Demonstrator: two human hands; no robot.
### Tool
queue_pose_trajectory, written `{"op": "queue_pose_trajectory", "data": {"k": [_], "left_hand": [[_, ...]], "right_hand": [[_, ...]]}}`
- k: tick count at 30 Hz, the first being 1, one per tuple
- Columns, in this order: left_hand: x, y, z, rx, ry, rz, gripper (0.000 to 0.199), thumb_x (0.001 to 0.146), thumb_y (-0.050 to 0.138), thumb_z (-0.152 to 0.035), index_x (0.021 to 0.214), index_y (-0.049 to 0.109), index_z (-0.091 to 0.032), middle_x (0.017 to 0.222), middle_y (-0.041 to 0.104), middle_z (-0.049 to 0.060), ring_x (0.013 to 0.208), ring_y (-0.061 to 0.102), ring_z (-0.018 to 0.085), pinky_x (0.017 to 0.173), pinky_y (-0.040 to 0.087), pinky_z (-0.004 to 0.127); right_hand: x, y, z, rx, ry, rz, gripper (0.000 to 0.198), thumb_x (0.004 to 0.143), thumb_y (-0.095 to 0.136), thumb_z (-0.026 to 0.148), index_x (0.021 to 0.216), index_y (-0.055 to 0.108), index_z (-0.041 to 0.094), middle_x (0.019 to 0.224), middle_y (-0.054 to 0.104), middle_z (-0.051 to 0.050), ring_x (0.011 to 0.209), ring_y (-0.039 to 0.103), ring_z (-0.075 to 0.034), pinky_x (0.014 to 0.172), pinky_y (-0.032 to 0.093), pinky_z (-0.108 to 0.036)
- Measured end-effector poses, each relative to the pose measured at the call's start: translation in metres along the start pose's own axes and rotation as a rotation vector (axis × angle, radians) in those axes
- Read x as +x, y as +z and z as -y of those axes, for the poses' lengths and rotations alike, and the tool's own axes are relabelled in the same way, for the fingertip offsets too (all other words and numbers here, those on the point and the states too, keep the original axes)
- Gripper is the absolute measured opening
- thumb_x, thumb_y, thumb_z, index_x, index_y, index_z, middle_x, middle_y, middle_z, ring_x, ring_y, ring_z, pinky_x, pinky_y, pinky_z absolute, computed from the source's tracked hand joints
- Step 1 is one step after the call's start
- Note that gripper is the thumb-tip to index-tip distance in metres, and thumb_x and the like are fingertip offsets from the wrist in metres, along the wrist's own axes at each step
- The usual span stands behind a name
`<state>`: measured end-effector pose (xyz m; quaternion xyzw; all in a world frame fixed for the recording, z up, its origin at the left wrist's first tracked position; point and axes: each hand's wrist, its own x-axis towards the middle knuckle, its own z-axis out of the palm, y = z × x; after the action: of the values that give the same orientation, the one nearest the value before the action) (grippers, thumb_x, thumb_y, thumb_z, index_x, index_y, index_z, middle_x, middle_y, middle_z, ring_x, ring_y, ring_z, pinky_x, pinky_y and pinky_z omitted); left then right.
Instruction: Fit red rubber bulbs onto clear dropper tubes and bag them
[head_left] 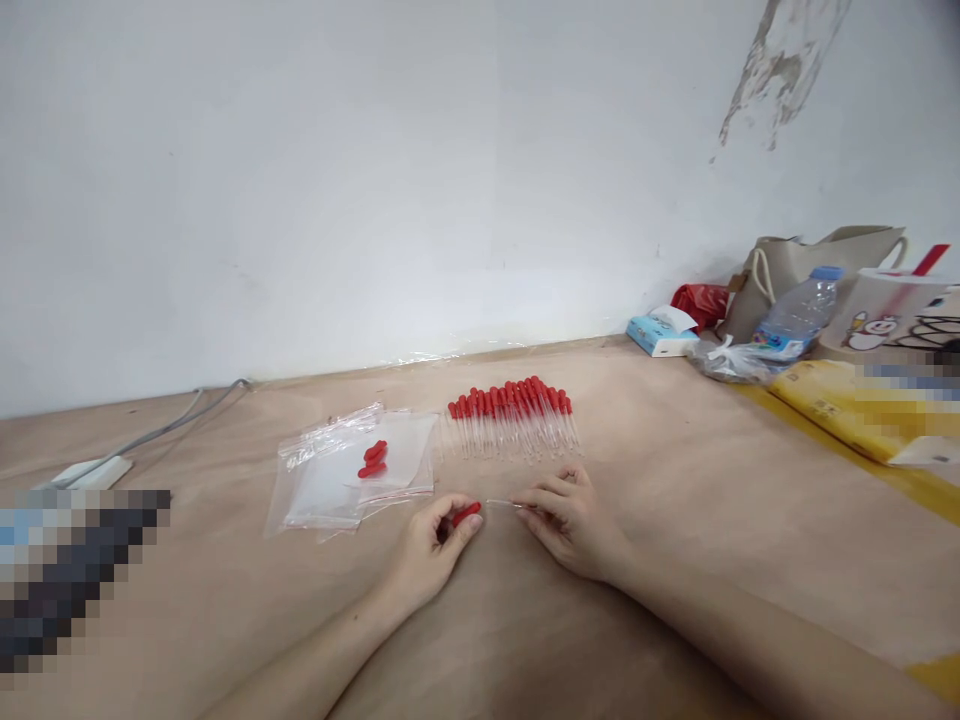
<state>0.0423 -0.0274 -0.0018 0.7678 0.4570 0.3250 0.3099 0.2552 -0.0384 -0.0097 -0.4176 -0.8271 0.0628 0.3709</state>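
Small red rubbery-looking bulb: my left hand is pinching it; probably soft, best held mid-body. Just apart, my right hand is gripping a thin clear tube, likely light, brittle, best held near its end. Red-topped clear droppers are lying beyond.

The hands and forearms are bare.

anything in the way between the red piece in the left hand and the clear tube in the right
Nothing visible: only a small gap separates the red piece in the left hand from the clear tube in the right hand. The red-topped tubes lie farther back, beyond it.
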Motion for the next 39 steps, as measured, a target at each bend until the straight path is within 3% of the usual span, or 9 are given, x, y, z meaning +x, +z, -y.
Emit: {"op": "queue_pose_trajectory", "data": {"k": [11,20,29,39], "left_hand": [[-0.002,-0.002,0.0,-0.004,0.102,0.006,0.015,0.083,0.049,-0.028,0.088,0.06,-0.02,0.083,0.063,0.002,0.076,0.056,0.014,0.069,0.044,0.025],[-0.005,-0.004,-0.006,0.084,0.233,0.117,0.018,0.085,0.045,-0.025,0.086,0.062,-0.019,0.08,0.061,0.004,0.074,0.056,0.015,0.068,0.044,0.026],[-0.007,-0.003,-0.006,0.123,0.252,0.118,0.019,0.086,0.044,-0.026,0.086,0.062,-0.019,0.078,0.061,0.004,0.072,0.056,0.014,0.066,0.044,0.024],[-0.006,-0.005,-0.007,0.123,0.267,0.145,0.021,0.086,0.043,-0.027,0.084,0.062,-0.019,0.077,0.059,0.005,0.071,0.054,0.014,0.065,0.043,0.025]], "right_hand": [[0.001,0.001,-0.001,0.024,-0.052,0.072,0.024,0.085,0.045,0.02,0.102,0.061,0.024,0.077,0.064,-0.001,0.068,0.054,-0.011,0.077,0.028,-0.033],[0.002,-0.003,-0.002,-0.061,-0.099,0.127,0.022,0.084,0.047,0.021,0.097,0.064,0.026,0.075,0.063,-0.001,0.061,0.051,-0.01,0.071,0.024,-0.031],[0.002,0.0,0.01,-0.118,-0.073,0.156,0.021,0.083,0.042,0.019,0.081,0.063,0.021,0.067,0.06,-0.001,0.055,0.043,-0.01,0.066,0.02,-0.03],[0.002,0.005,0.013,-0.129,-0.047,0.22,0.021,0.084,0.04,0.019,0.075,0.06,0.019,0.066,0.059,-0.001,0.055,0.043,-0.01,0.064,0.021,-0.029]]}}
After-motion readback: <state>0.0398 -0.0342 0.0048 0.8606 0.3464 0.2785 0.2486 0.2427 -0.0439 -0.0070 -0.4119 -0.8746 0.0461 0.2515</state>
